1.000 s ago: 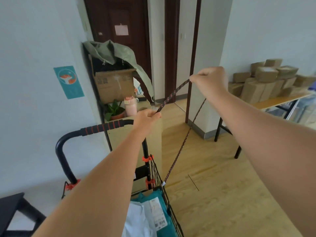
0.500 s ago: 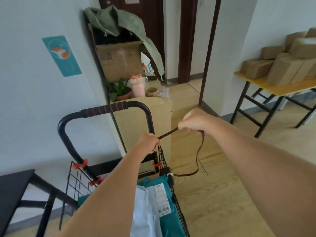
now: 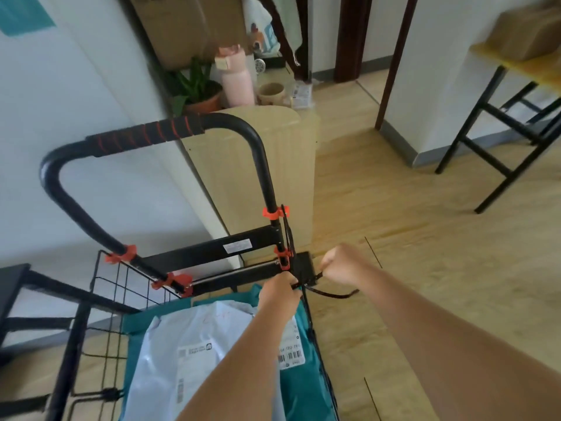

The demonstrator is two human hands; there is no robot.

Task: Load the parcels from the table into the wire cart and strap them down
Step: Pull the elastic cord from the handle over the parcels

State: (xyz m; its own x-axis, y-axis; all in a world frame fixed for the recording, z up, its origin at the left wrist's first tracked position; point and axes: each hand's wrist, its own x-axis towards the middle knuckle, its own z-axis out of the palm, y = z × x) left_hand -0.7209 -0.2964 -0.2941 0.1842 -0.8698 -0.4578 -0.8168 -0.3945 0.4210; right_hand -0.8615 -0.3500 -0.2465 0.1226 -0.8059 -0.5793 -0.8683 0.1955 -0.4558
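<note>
At the right rear corner of a black wire cart, a person's left hand pinches a dark braided strap cord against the cart's rim, its grip pressed together on the cord; the right hand, just beside it and out over the floor, is fisted with its grip closed on the same cord, a loose loop of which sags below the knuckles. Inside the cart lie a pale grey plastic mailer parcel with a printed label and, under it, a teal plastic mailer parcel carrying a barcode sticker, the left forearm crossing over both. Rising behind them is the cart's black tubular handle with a red-striped foam grip and orange plastic clips. Close behind the handle stands a light wooden cabinet, crowded on top with a potted green plant, a pink drinking bottle and a beige mug. Well apart at far right, brown cardboard boxes sit on a yellow-topped table with black metal legs. A black bench frame edges in at left
</note>
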